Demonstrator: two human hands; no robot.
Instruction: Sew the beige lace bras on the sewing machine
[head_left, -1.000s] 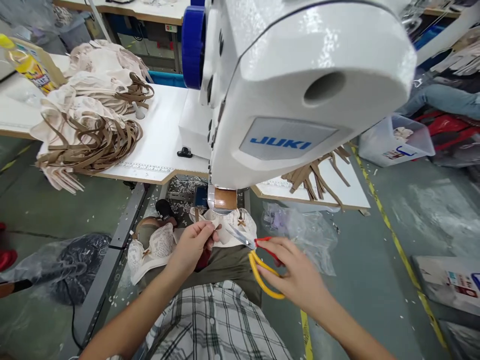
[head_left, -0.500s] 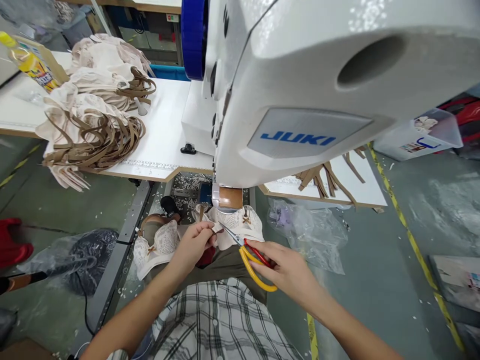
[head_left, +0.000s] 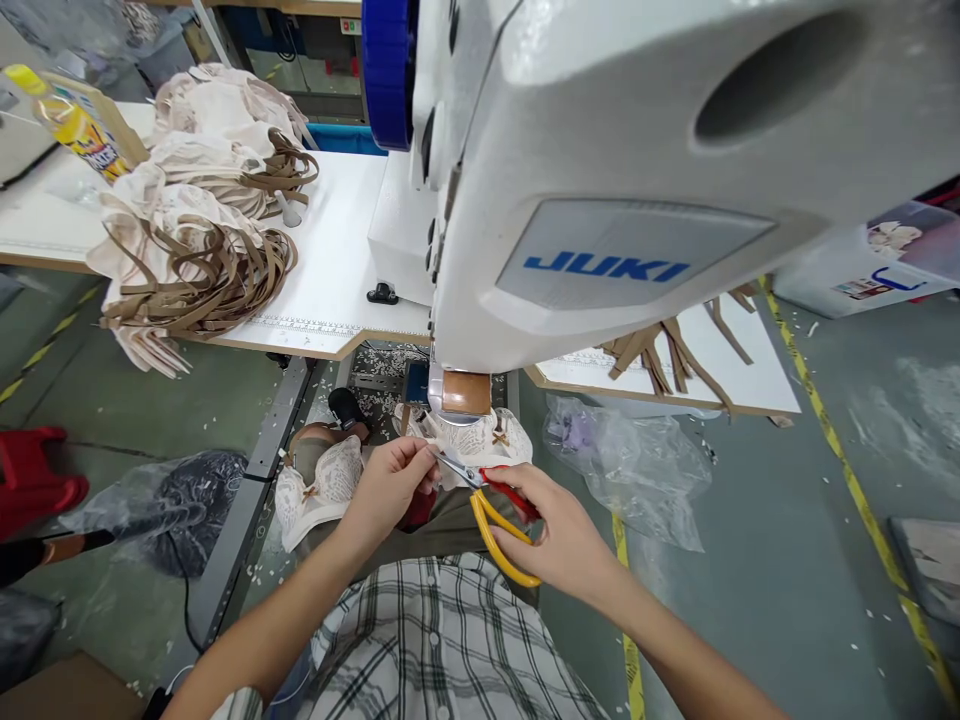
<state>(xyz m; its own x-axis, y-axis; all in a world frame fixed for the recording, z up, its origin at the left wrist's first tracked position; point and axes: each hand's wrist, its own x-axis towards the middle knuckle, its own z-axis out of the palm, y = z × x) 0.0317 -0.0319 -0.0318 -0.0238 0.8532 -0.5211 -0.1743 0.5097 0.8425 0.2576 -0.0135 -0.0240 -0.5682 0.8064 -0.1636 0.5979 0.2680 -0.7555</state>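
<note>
My left hand (head_left: 390, 485) pinches the edge of a cream lace bra (head_left: 480, 442) that lies on my lap under the head of a white JUKI sewing machine (head_left: 600, 180). My right hand (head_left: 559, 535) is closed on yellow and red scissors (head_left: 491, 510). The scissor blades point left and touch the fabric right beside my left fingertips. A brown strap end (head_left: 465, 393) hangs at the machine's needle area just above the bra. Another lace bra (head_left: 319, 490) lies further left on my lap.
A pile of cream bras with brown straps (head_left: 202, 240) covers the left of the white table (head_left: 330, 270). Loose brown straps (head_left: 660, 345) lie on the right table part. A clear plastic bag (head_left: 637, 465) and a dark bag (head_left: 172, 500) sit on the floor; a red stool (head_left: 34, 475) stands far left.
My right hand has brought the scissors left and up until the blades reach the fabric at my left fingers. My head moved closer under the machine.
</note>
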